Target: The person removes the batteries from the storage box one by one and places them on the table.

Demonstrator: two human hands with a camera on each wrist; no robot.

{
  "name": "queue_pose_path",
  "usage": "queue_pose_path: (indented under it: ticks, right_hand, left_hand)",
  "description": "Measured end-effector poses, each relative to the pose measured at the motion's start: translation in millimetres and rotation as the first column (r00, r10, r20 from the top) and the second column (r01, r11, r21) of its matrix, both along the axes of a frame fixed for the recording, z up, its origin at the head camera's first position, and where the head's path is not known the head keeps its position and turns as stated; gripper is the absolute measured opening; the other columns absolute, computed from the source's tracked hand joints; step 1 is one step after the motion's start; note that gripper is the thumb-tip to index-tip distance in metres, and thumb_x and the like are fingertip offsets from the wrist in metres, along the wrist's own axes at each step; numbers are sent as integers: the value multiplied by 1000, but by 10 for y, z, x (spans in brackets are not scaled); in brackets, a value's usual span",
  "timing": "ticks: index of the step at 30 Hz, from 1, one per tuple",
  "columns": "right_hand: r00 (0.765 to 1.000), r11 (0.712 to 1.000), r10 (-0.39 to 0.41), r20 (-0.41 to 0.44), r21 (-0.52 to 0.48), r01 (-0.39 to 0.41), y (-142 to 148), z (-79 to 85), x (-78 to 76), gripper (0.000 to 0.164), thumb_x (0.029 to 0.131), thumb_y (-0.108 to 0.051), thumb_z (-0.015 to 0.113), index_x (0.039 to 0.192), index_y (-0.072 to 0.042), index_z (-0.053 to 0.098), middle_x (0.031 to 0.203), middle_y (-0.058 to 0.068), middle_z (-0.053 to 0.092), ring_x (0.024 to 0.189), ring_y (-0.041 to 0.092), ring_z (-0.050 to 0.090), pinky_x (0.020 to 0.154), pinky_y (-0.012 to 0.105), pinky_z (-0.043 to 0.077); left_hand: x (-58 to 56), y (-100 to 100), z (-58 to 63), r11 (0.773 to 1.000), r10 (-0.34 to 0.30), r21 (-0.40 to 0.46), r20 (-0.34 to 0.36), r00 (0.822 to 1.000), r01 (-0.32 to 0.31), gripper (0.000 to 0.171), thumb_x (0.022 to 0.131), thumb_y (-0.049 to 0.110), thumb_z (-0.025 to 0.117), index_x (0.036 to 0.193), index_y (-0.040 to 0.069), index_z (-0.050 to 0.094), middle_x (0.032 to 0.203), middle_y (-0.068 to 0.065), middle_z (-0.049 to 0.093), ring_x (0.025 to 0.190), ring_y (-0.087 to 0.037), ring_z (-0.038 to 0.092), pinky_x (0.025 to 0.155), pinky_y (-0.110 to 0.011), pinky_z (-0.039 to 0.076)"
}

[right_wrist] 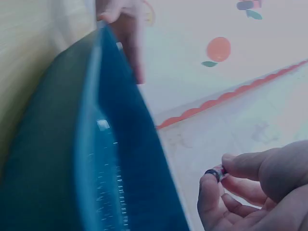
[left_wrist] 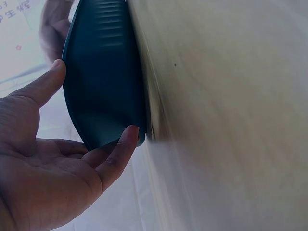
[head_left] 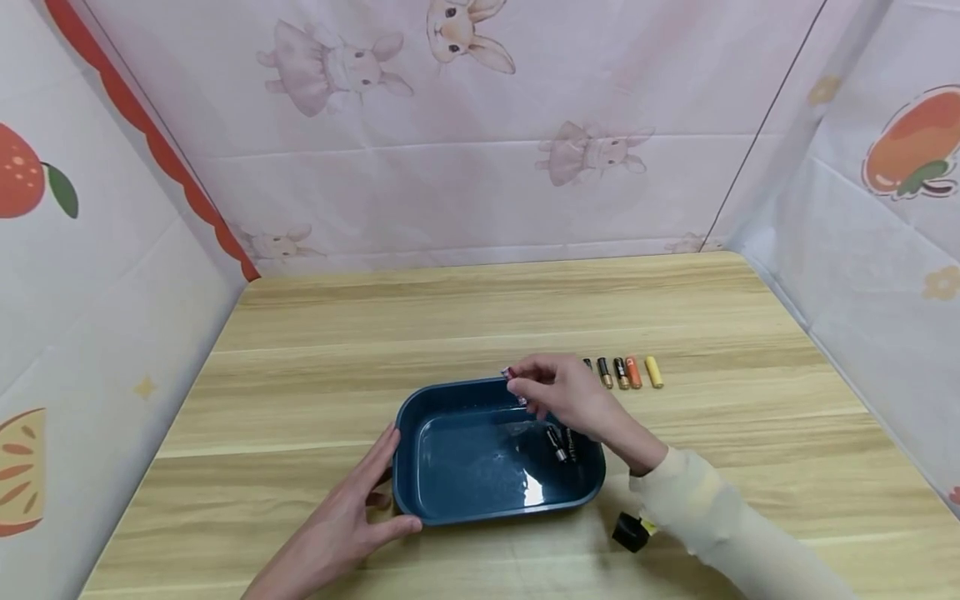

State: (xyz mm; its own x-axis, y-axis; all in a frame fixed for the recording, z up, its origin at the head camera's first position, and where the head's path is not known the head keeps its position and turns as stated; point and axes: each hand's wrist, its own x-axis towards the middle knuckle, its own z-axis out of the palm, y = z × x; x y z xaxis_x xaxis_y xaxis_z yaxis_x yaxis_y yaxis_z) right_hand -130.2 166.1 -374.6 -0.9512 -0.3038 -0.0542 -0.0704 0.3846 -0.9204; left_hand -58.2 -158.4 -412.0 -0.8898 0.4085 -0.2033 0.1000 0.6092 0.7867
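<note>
A dark blue plastic basin (head_left: pixel 480 510) stands on the table. My left hand (head_left: pixel 341 508) holds its left end, thumb at the front rim and fingers along the side; the left wrist view shows this hand (left_wrist: pixel 57 159) against the basin wall (left_wrist: pixel 103 82). My right hand (head_left: pixel 573 396), over the basin's back right part, pinches a small dark battery (right_wrist: pixel 216 173) with pinkish-purple marks between thumb and fingers. Inside the basin, below this hand, lie black batteries (head_left: pixel 556 443), partly hidden by the wrist.
Behind the basin to the right, several batteries stand or lie in a row, among them an orange one (head_left: pixel 633 372) and a yellow one (head_left: pixel 654 372). A small black object (head_left: pixel 632 532) with a yellow part lies by the right sleeve. Printed cloth walls (head_left: pixel 465 200) enclose the wooden table (head_left: pixel 337 325).
</note>
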Motion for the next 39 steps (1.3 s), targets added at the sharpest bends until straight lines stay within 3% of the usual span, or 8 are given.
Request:
queue_pose_path:
  ticks: [5,11,20,29,39]
  right_hand:
    - [999,996,-35,23,-80,37,116,183,-22,24,103,-11,65,122,2,70,92,14,68,75,25,64,66,34,61]
    - [993,981,-94,69,-165,104,314,359,-72,28,104,-10,64,126,7,67,94,18,68,74,18,65,67,29,60]
    - [985,949,-153,84,-264,170,628,503,-94,34,104,-13,64,130,9,62,94,8,66,76,13,64,67,24,58]
    - [977,914,-182,114,-346,211,918,617,-47,14,103,-16,66,114,-8,70,90,3,65,76,13,63,67,23,57]
    - [970,880,-212,121,-407,244,1188,652,-21,12,102,-16,68,102,-5,73,88,3,65,74,13,61,64,21,53]
  left_hand:
    - [0,4,-12,999,-3,34,10,1000,3,108,86,37,85,167,16,17,172,-10,9,149,-38,33,103,-41,51]
    - [-2,6,-6,1000,-10,24,-2,1000,10,107,86,38,85,167,16,18,172,-10,10,150,-38,31,104,-42,51]
    - [-5,-1,10,1000,-13,10,-7,1000,13,107,86,38,85,167,15,19,172,-10,12,151,-38,29,105,-43,50]
    - [-21,-2,8,1000,-10,6,-1,1000,10,107,86,38,85,167,17,18,172,-9,12,150,-37,31,104,-42,51]
    - [-36,-14,15,999,-8,45,30,1000,7,108,86,34,86,167,17,18,172,-10,11,147,-38,37,99,-36,54]
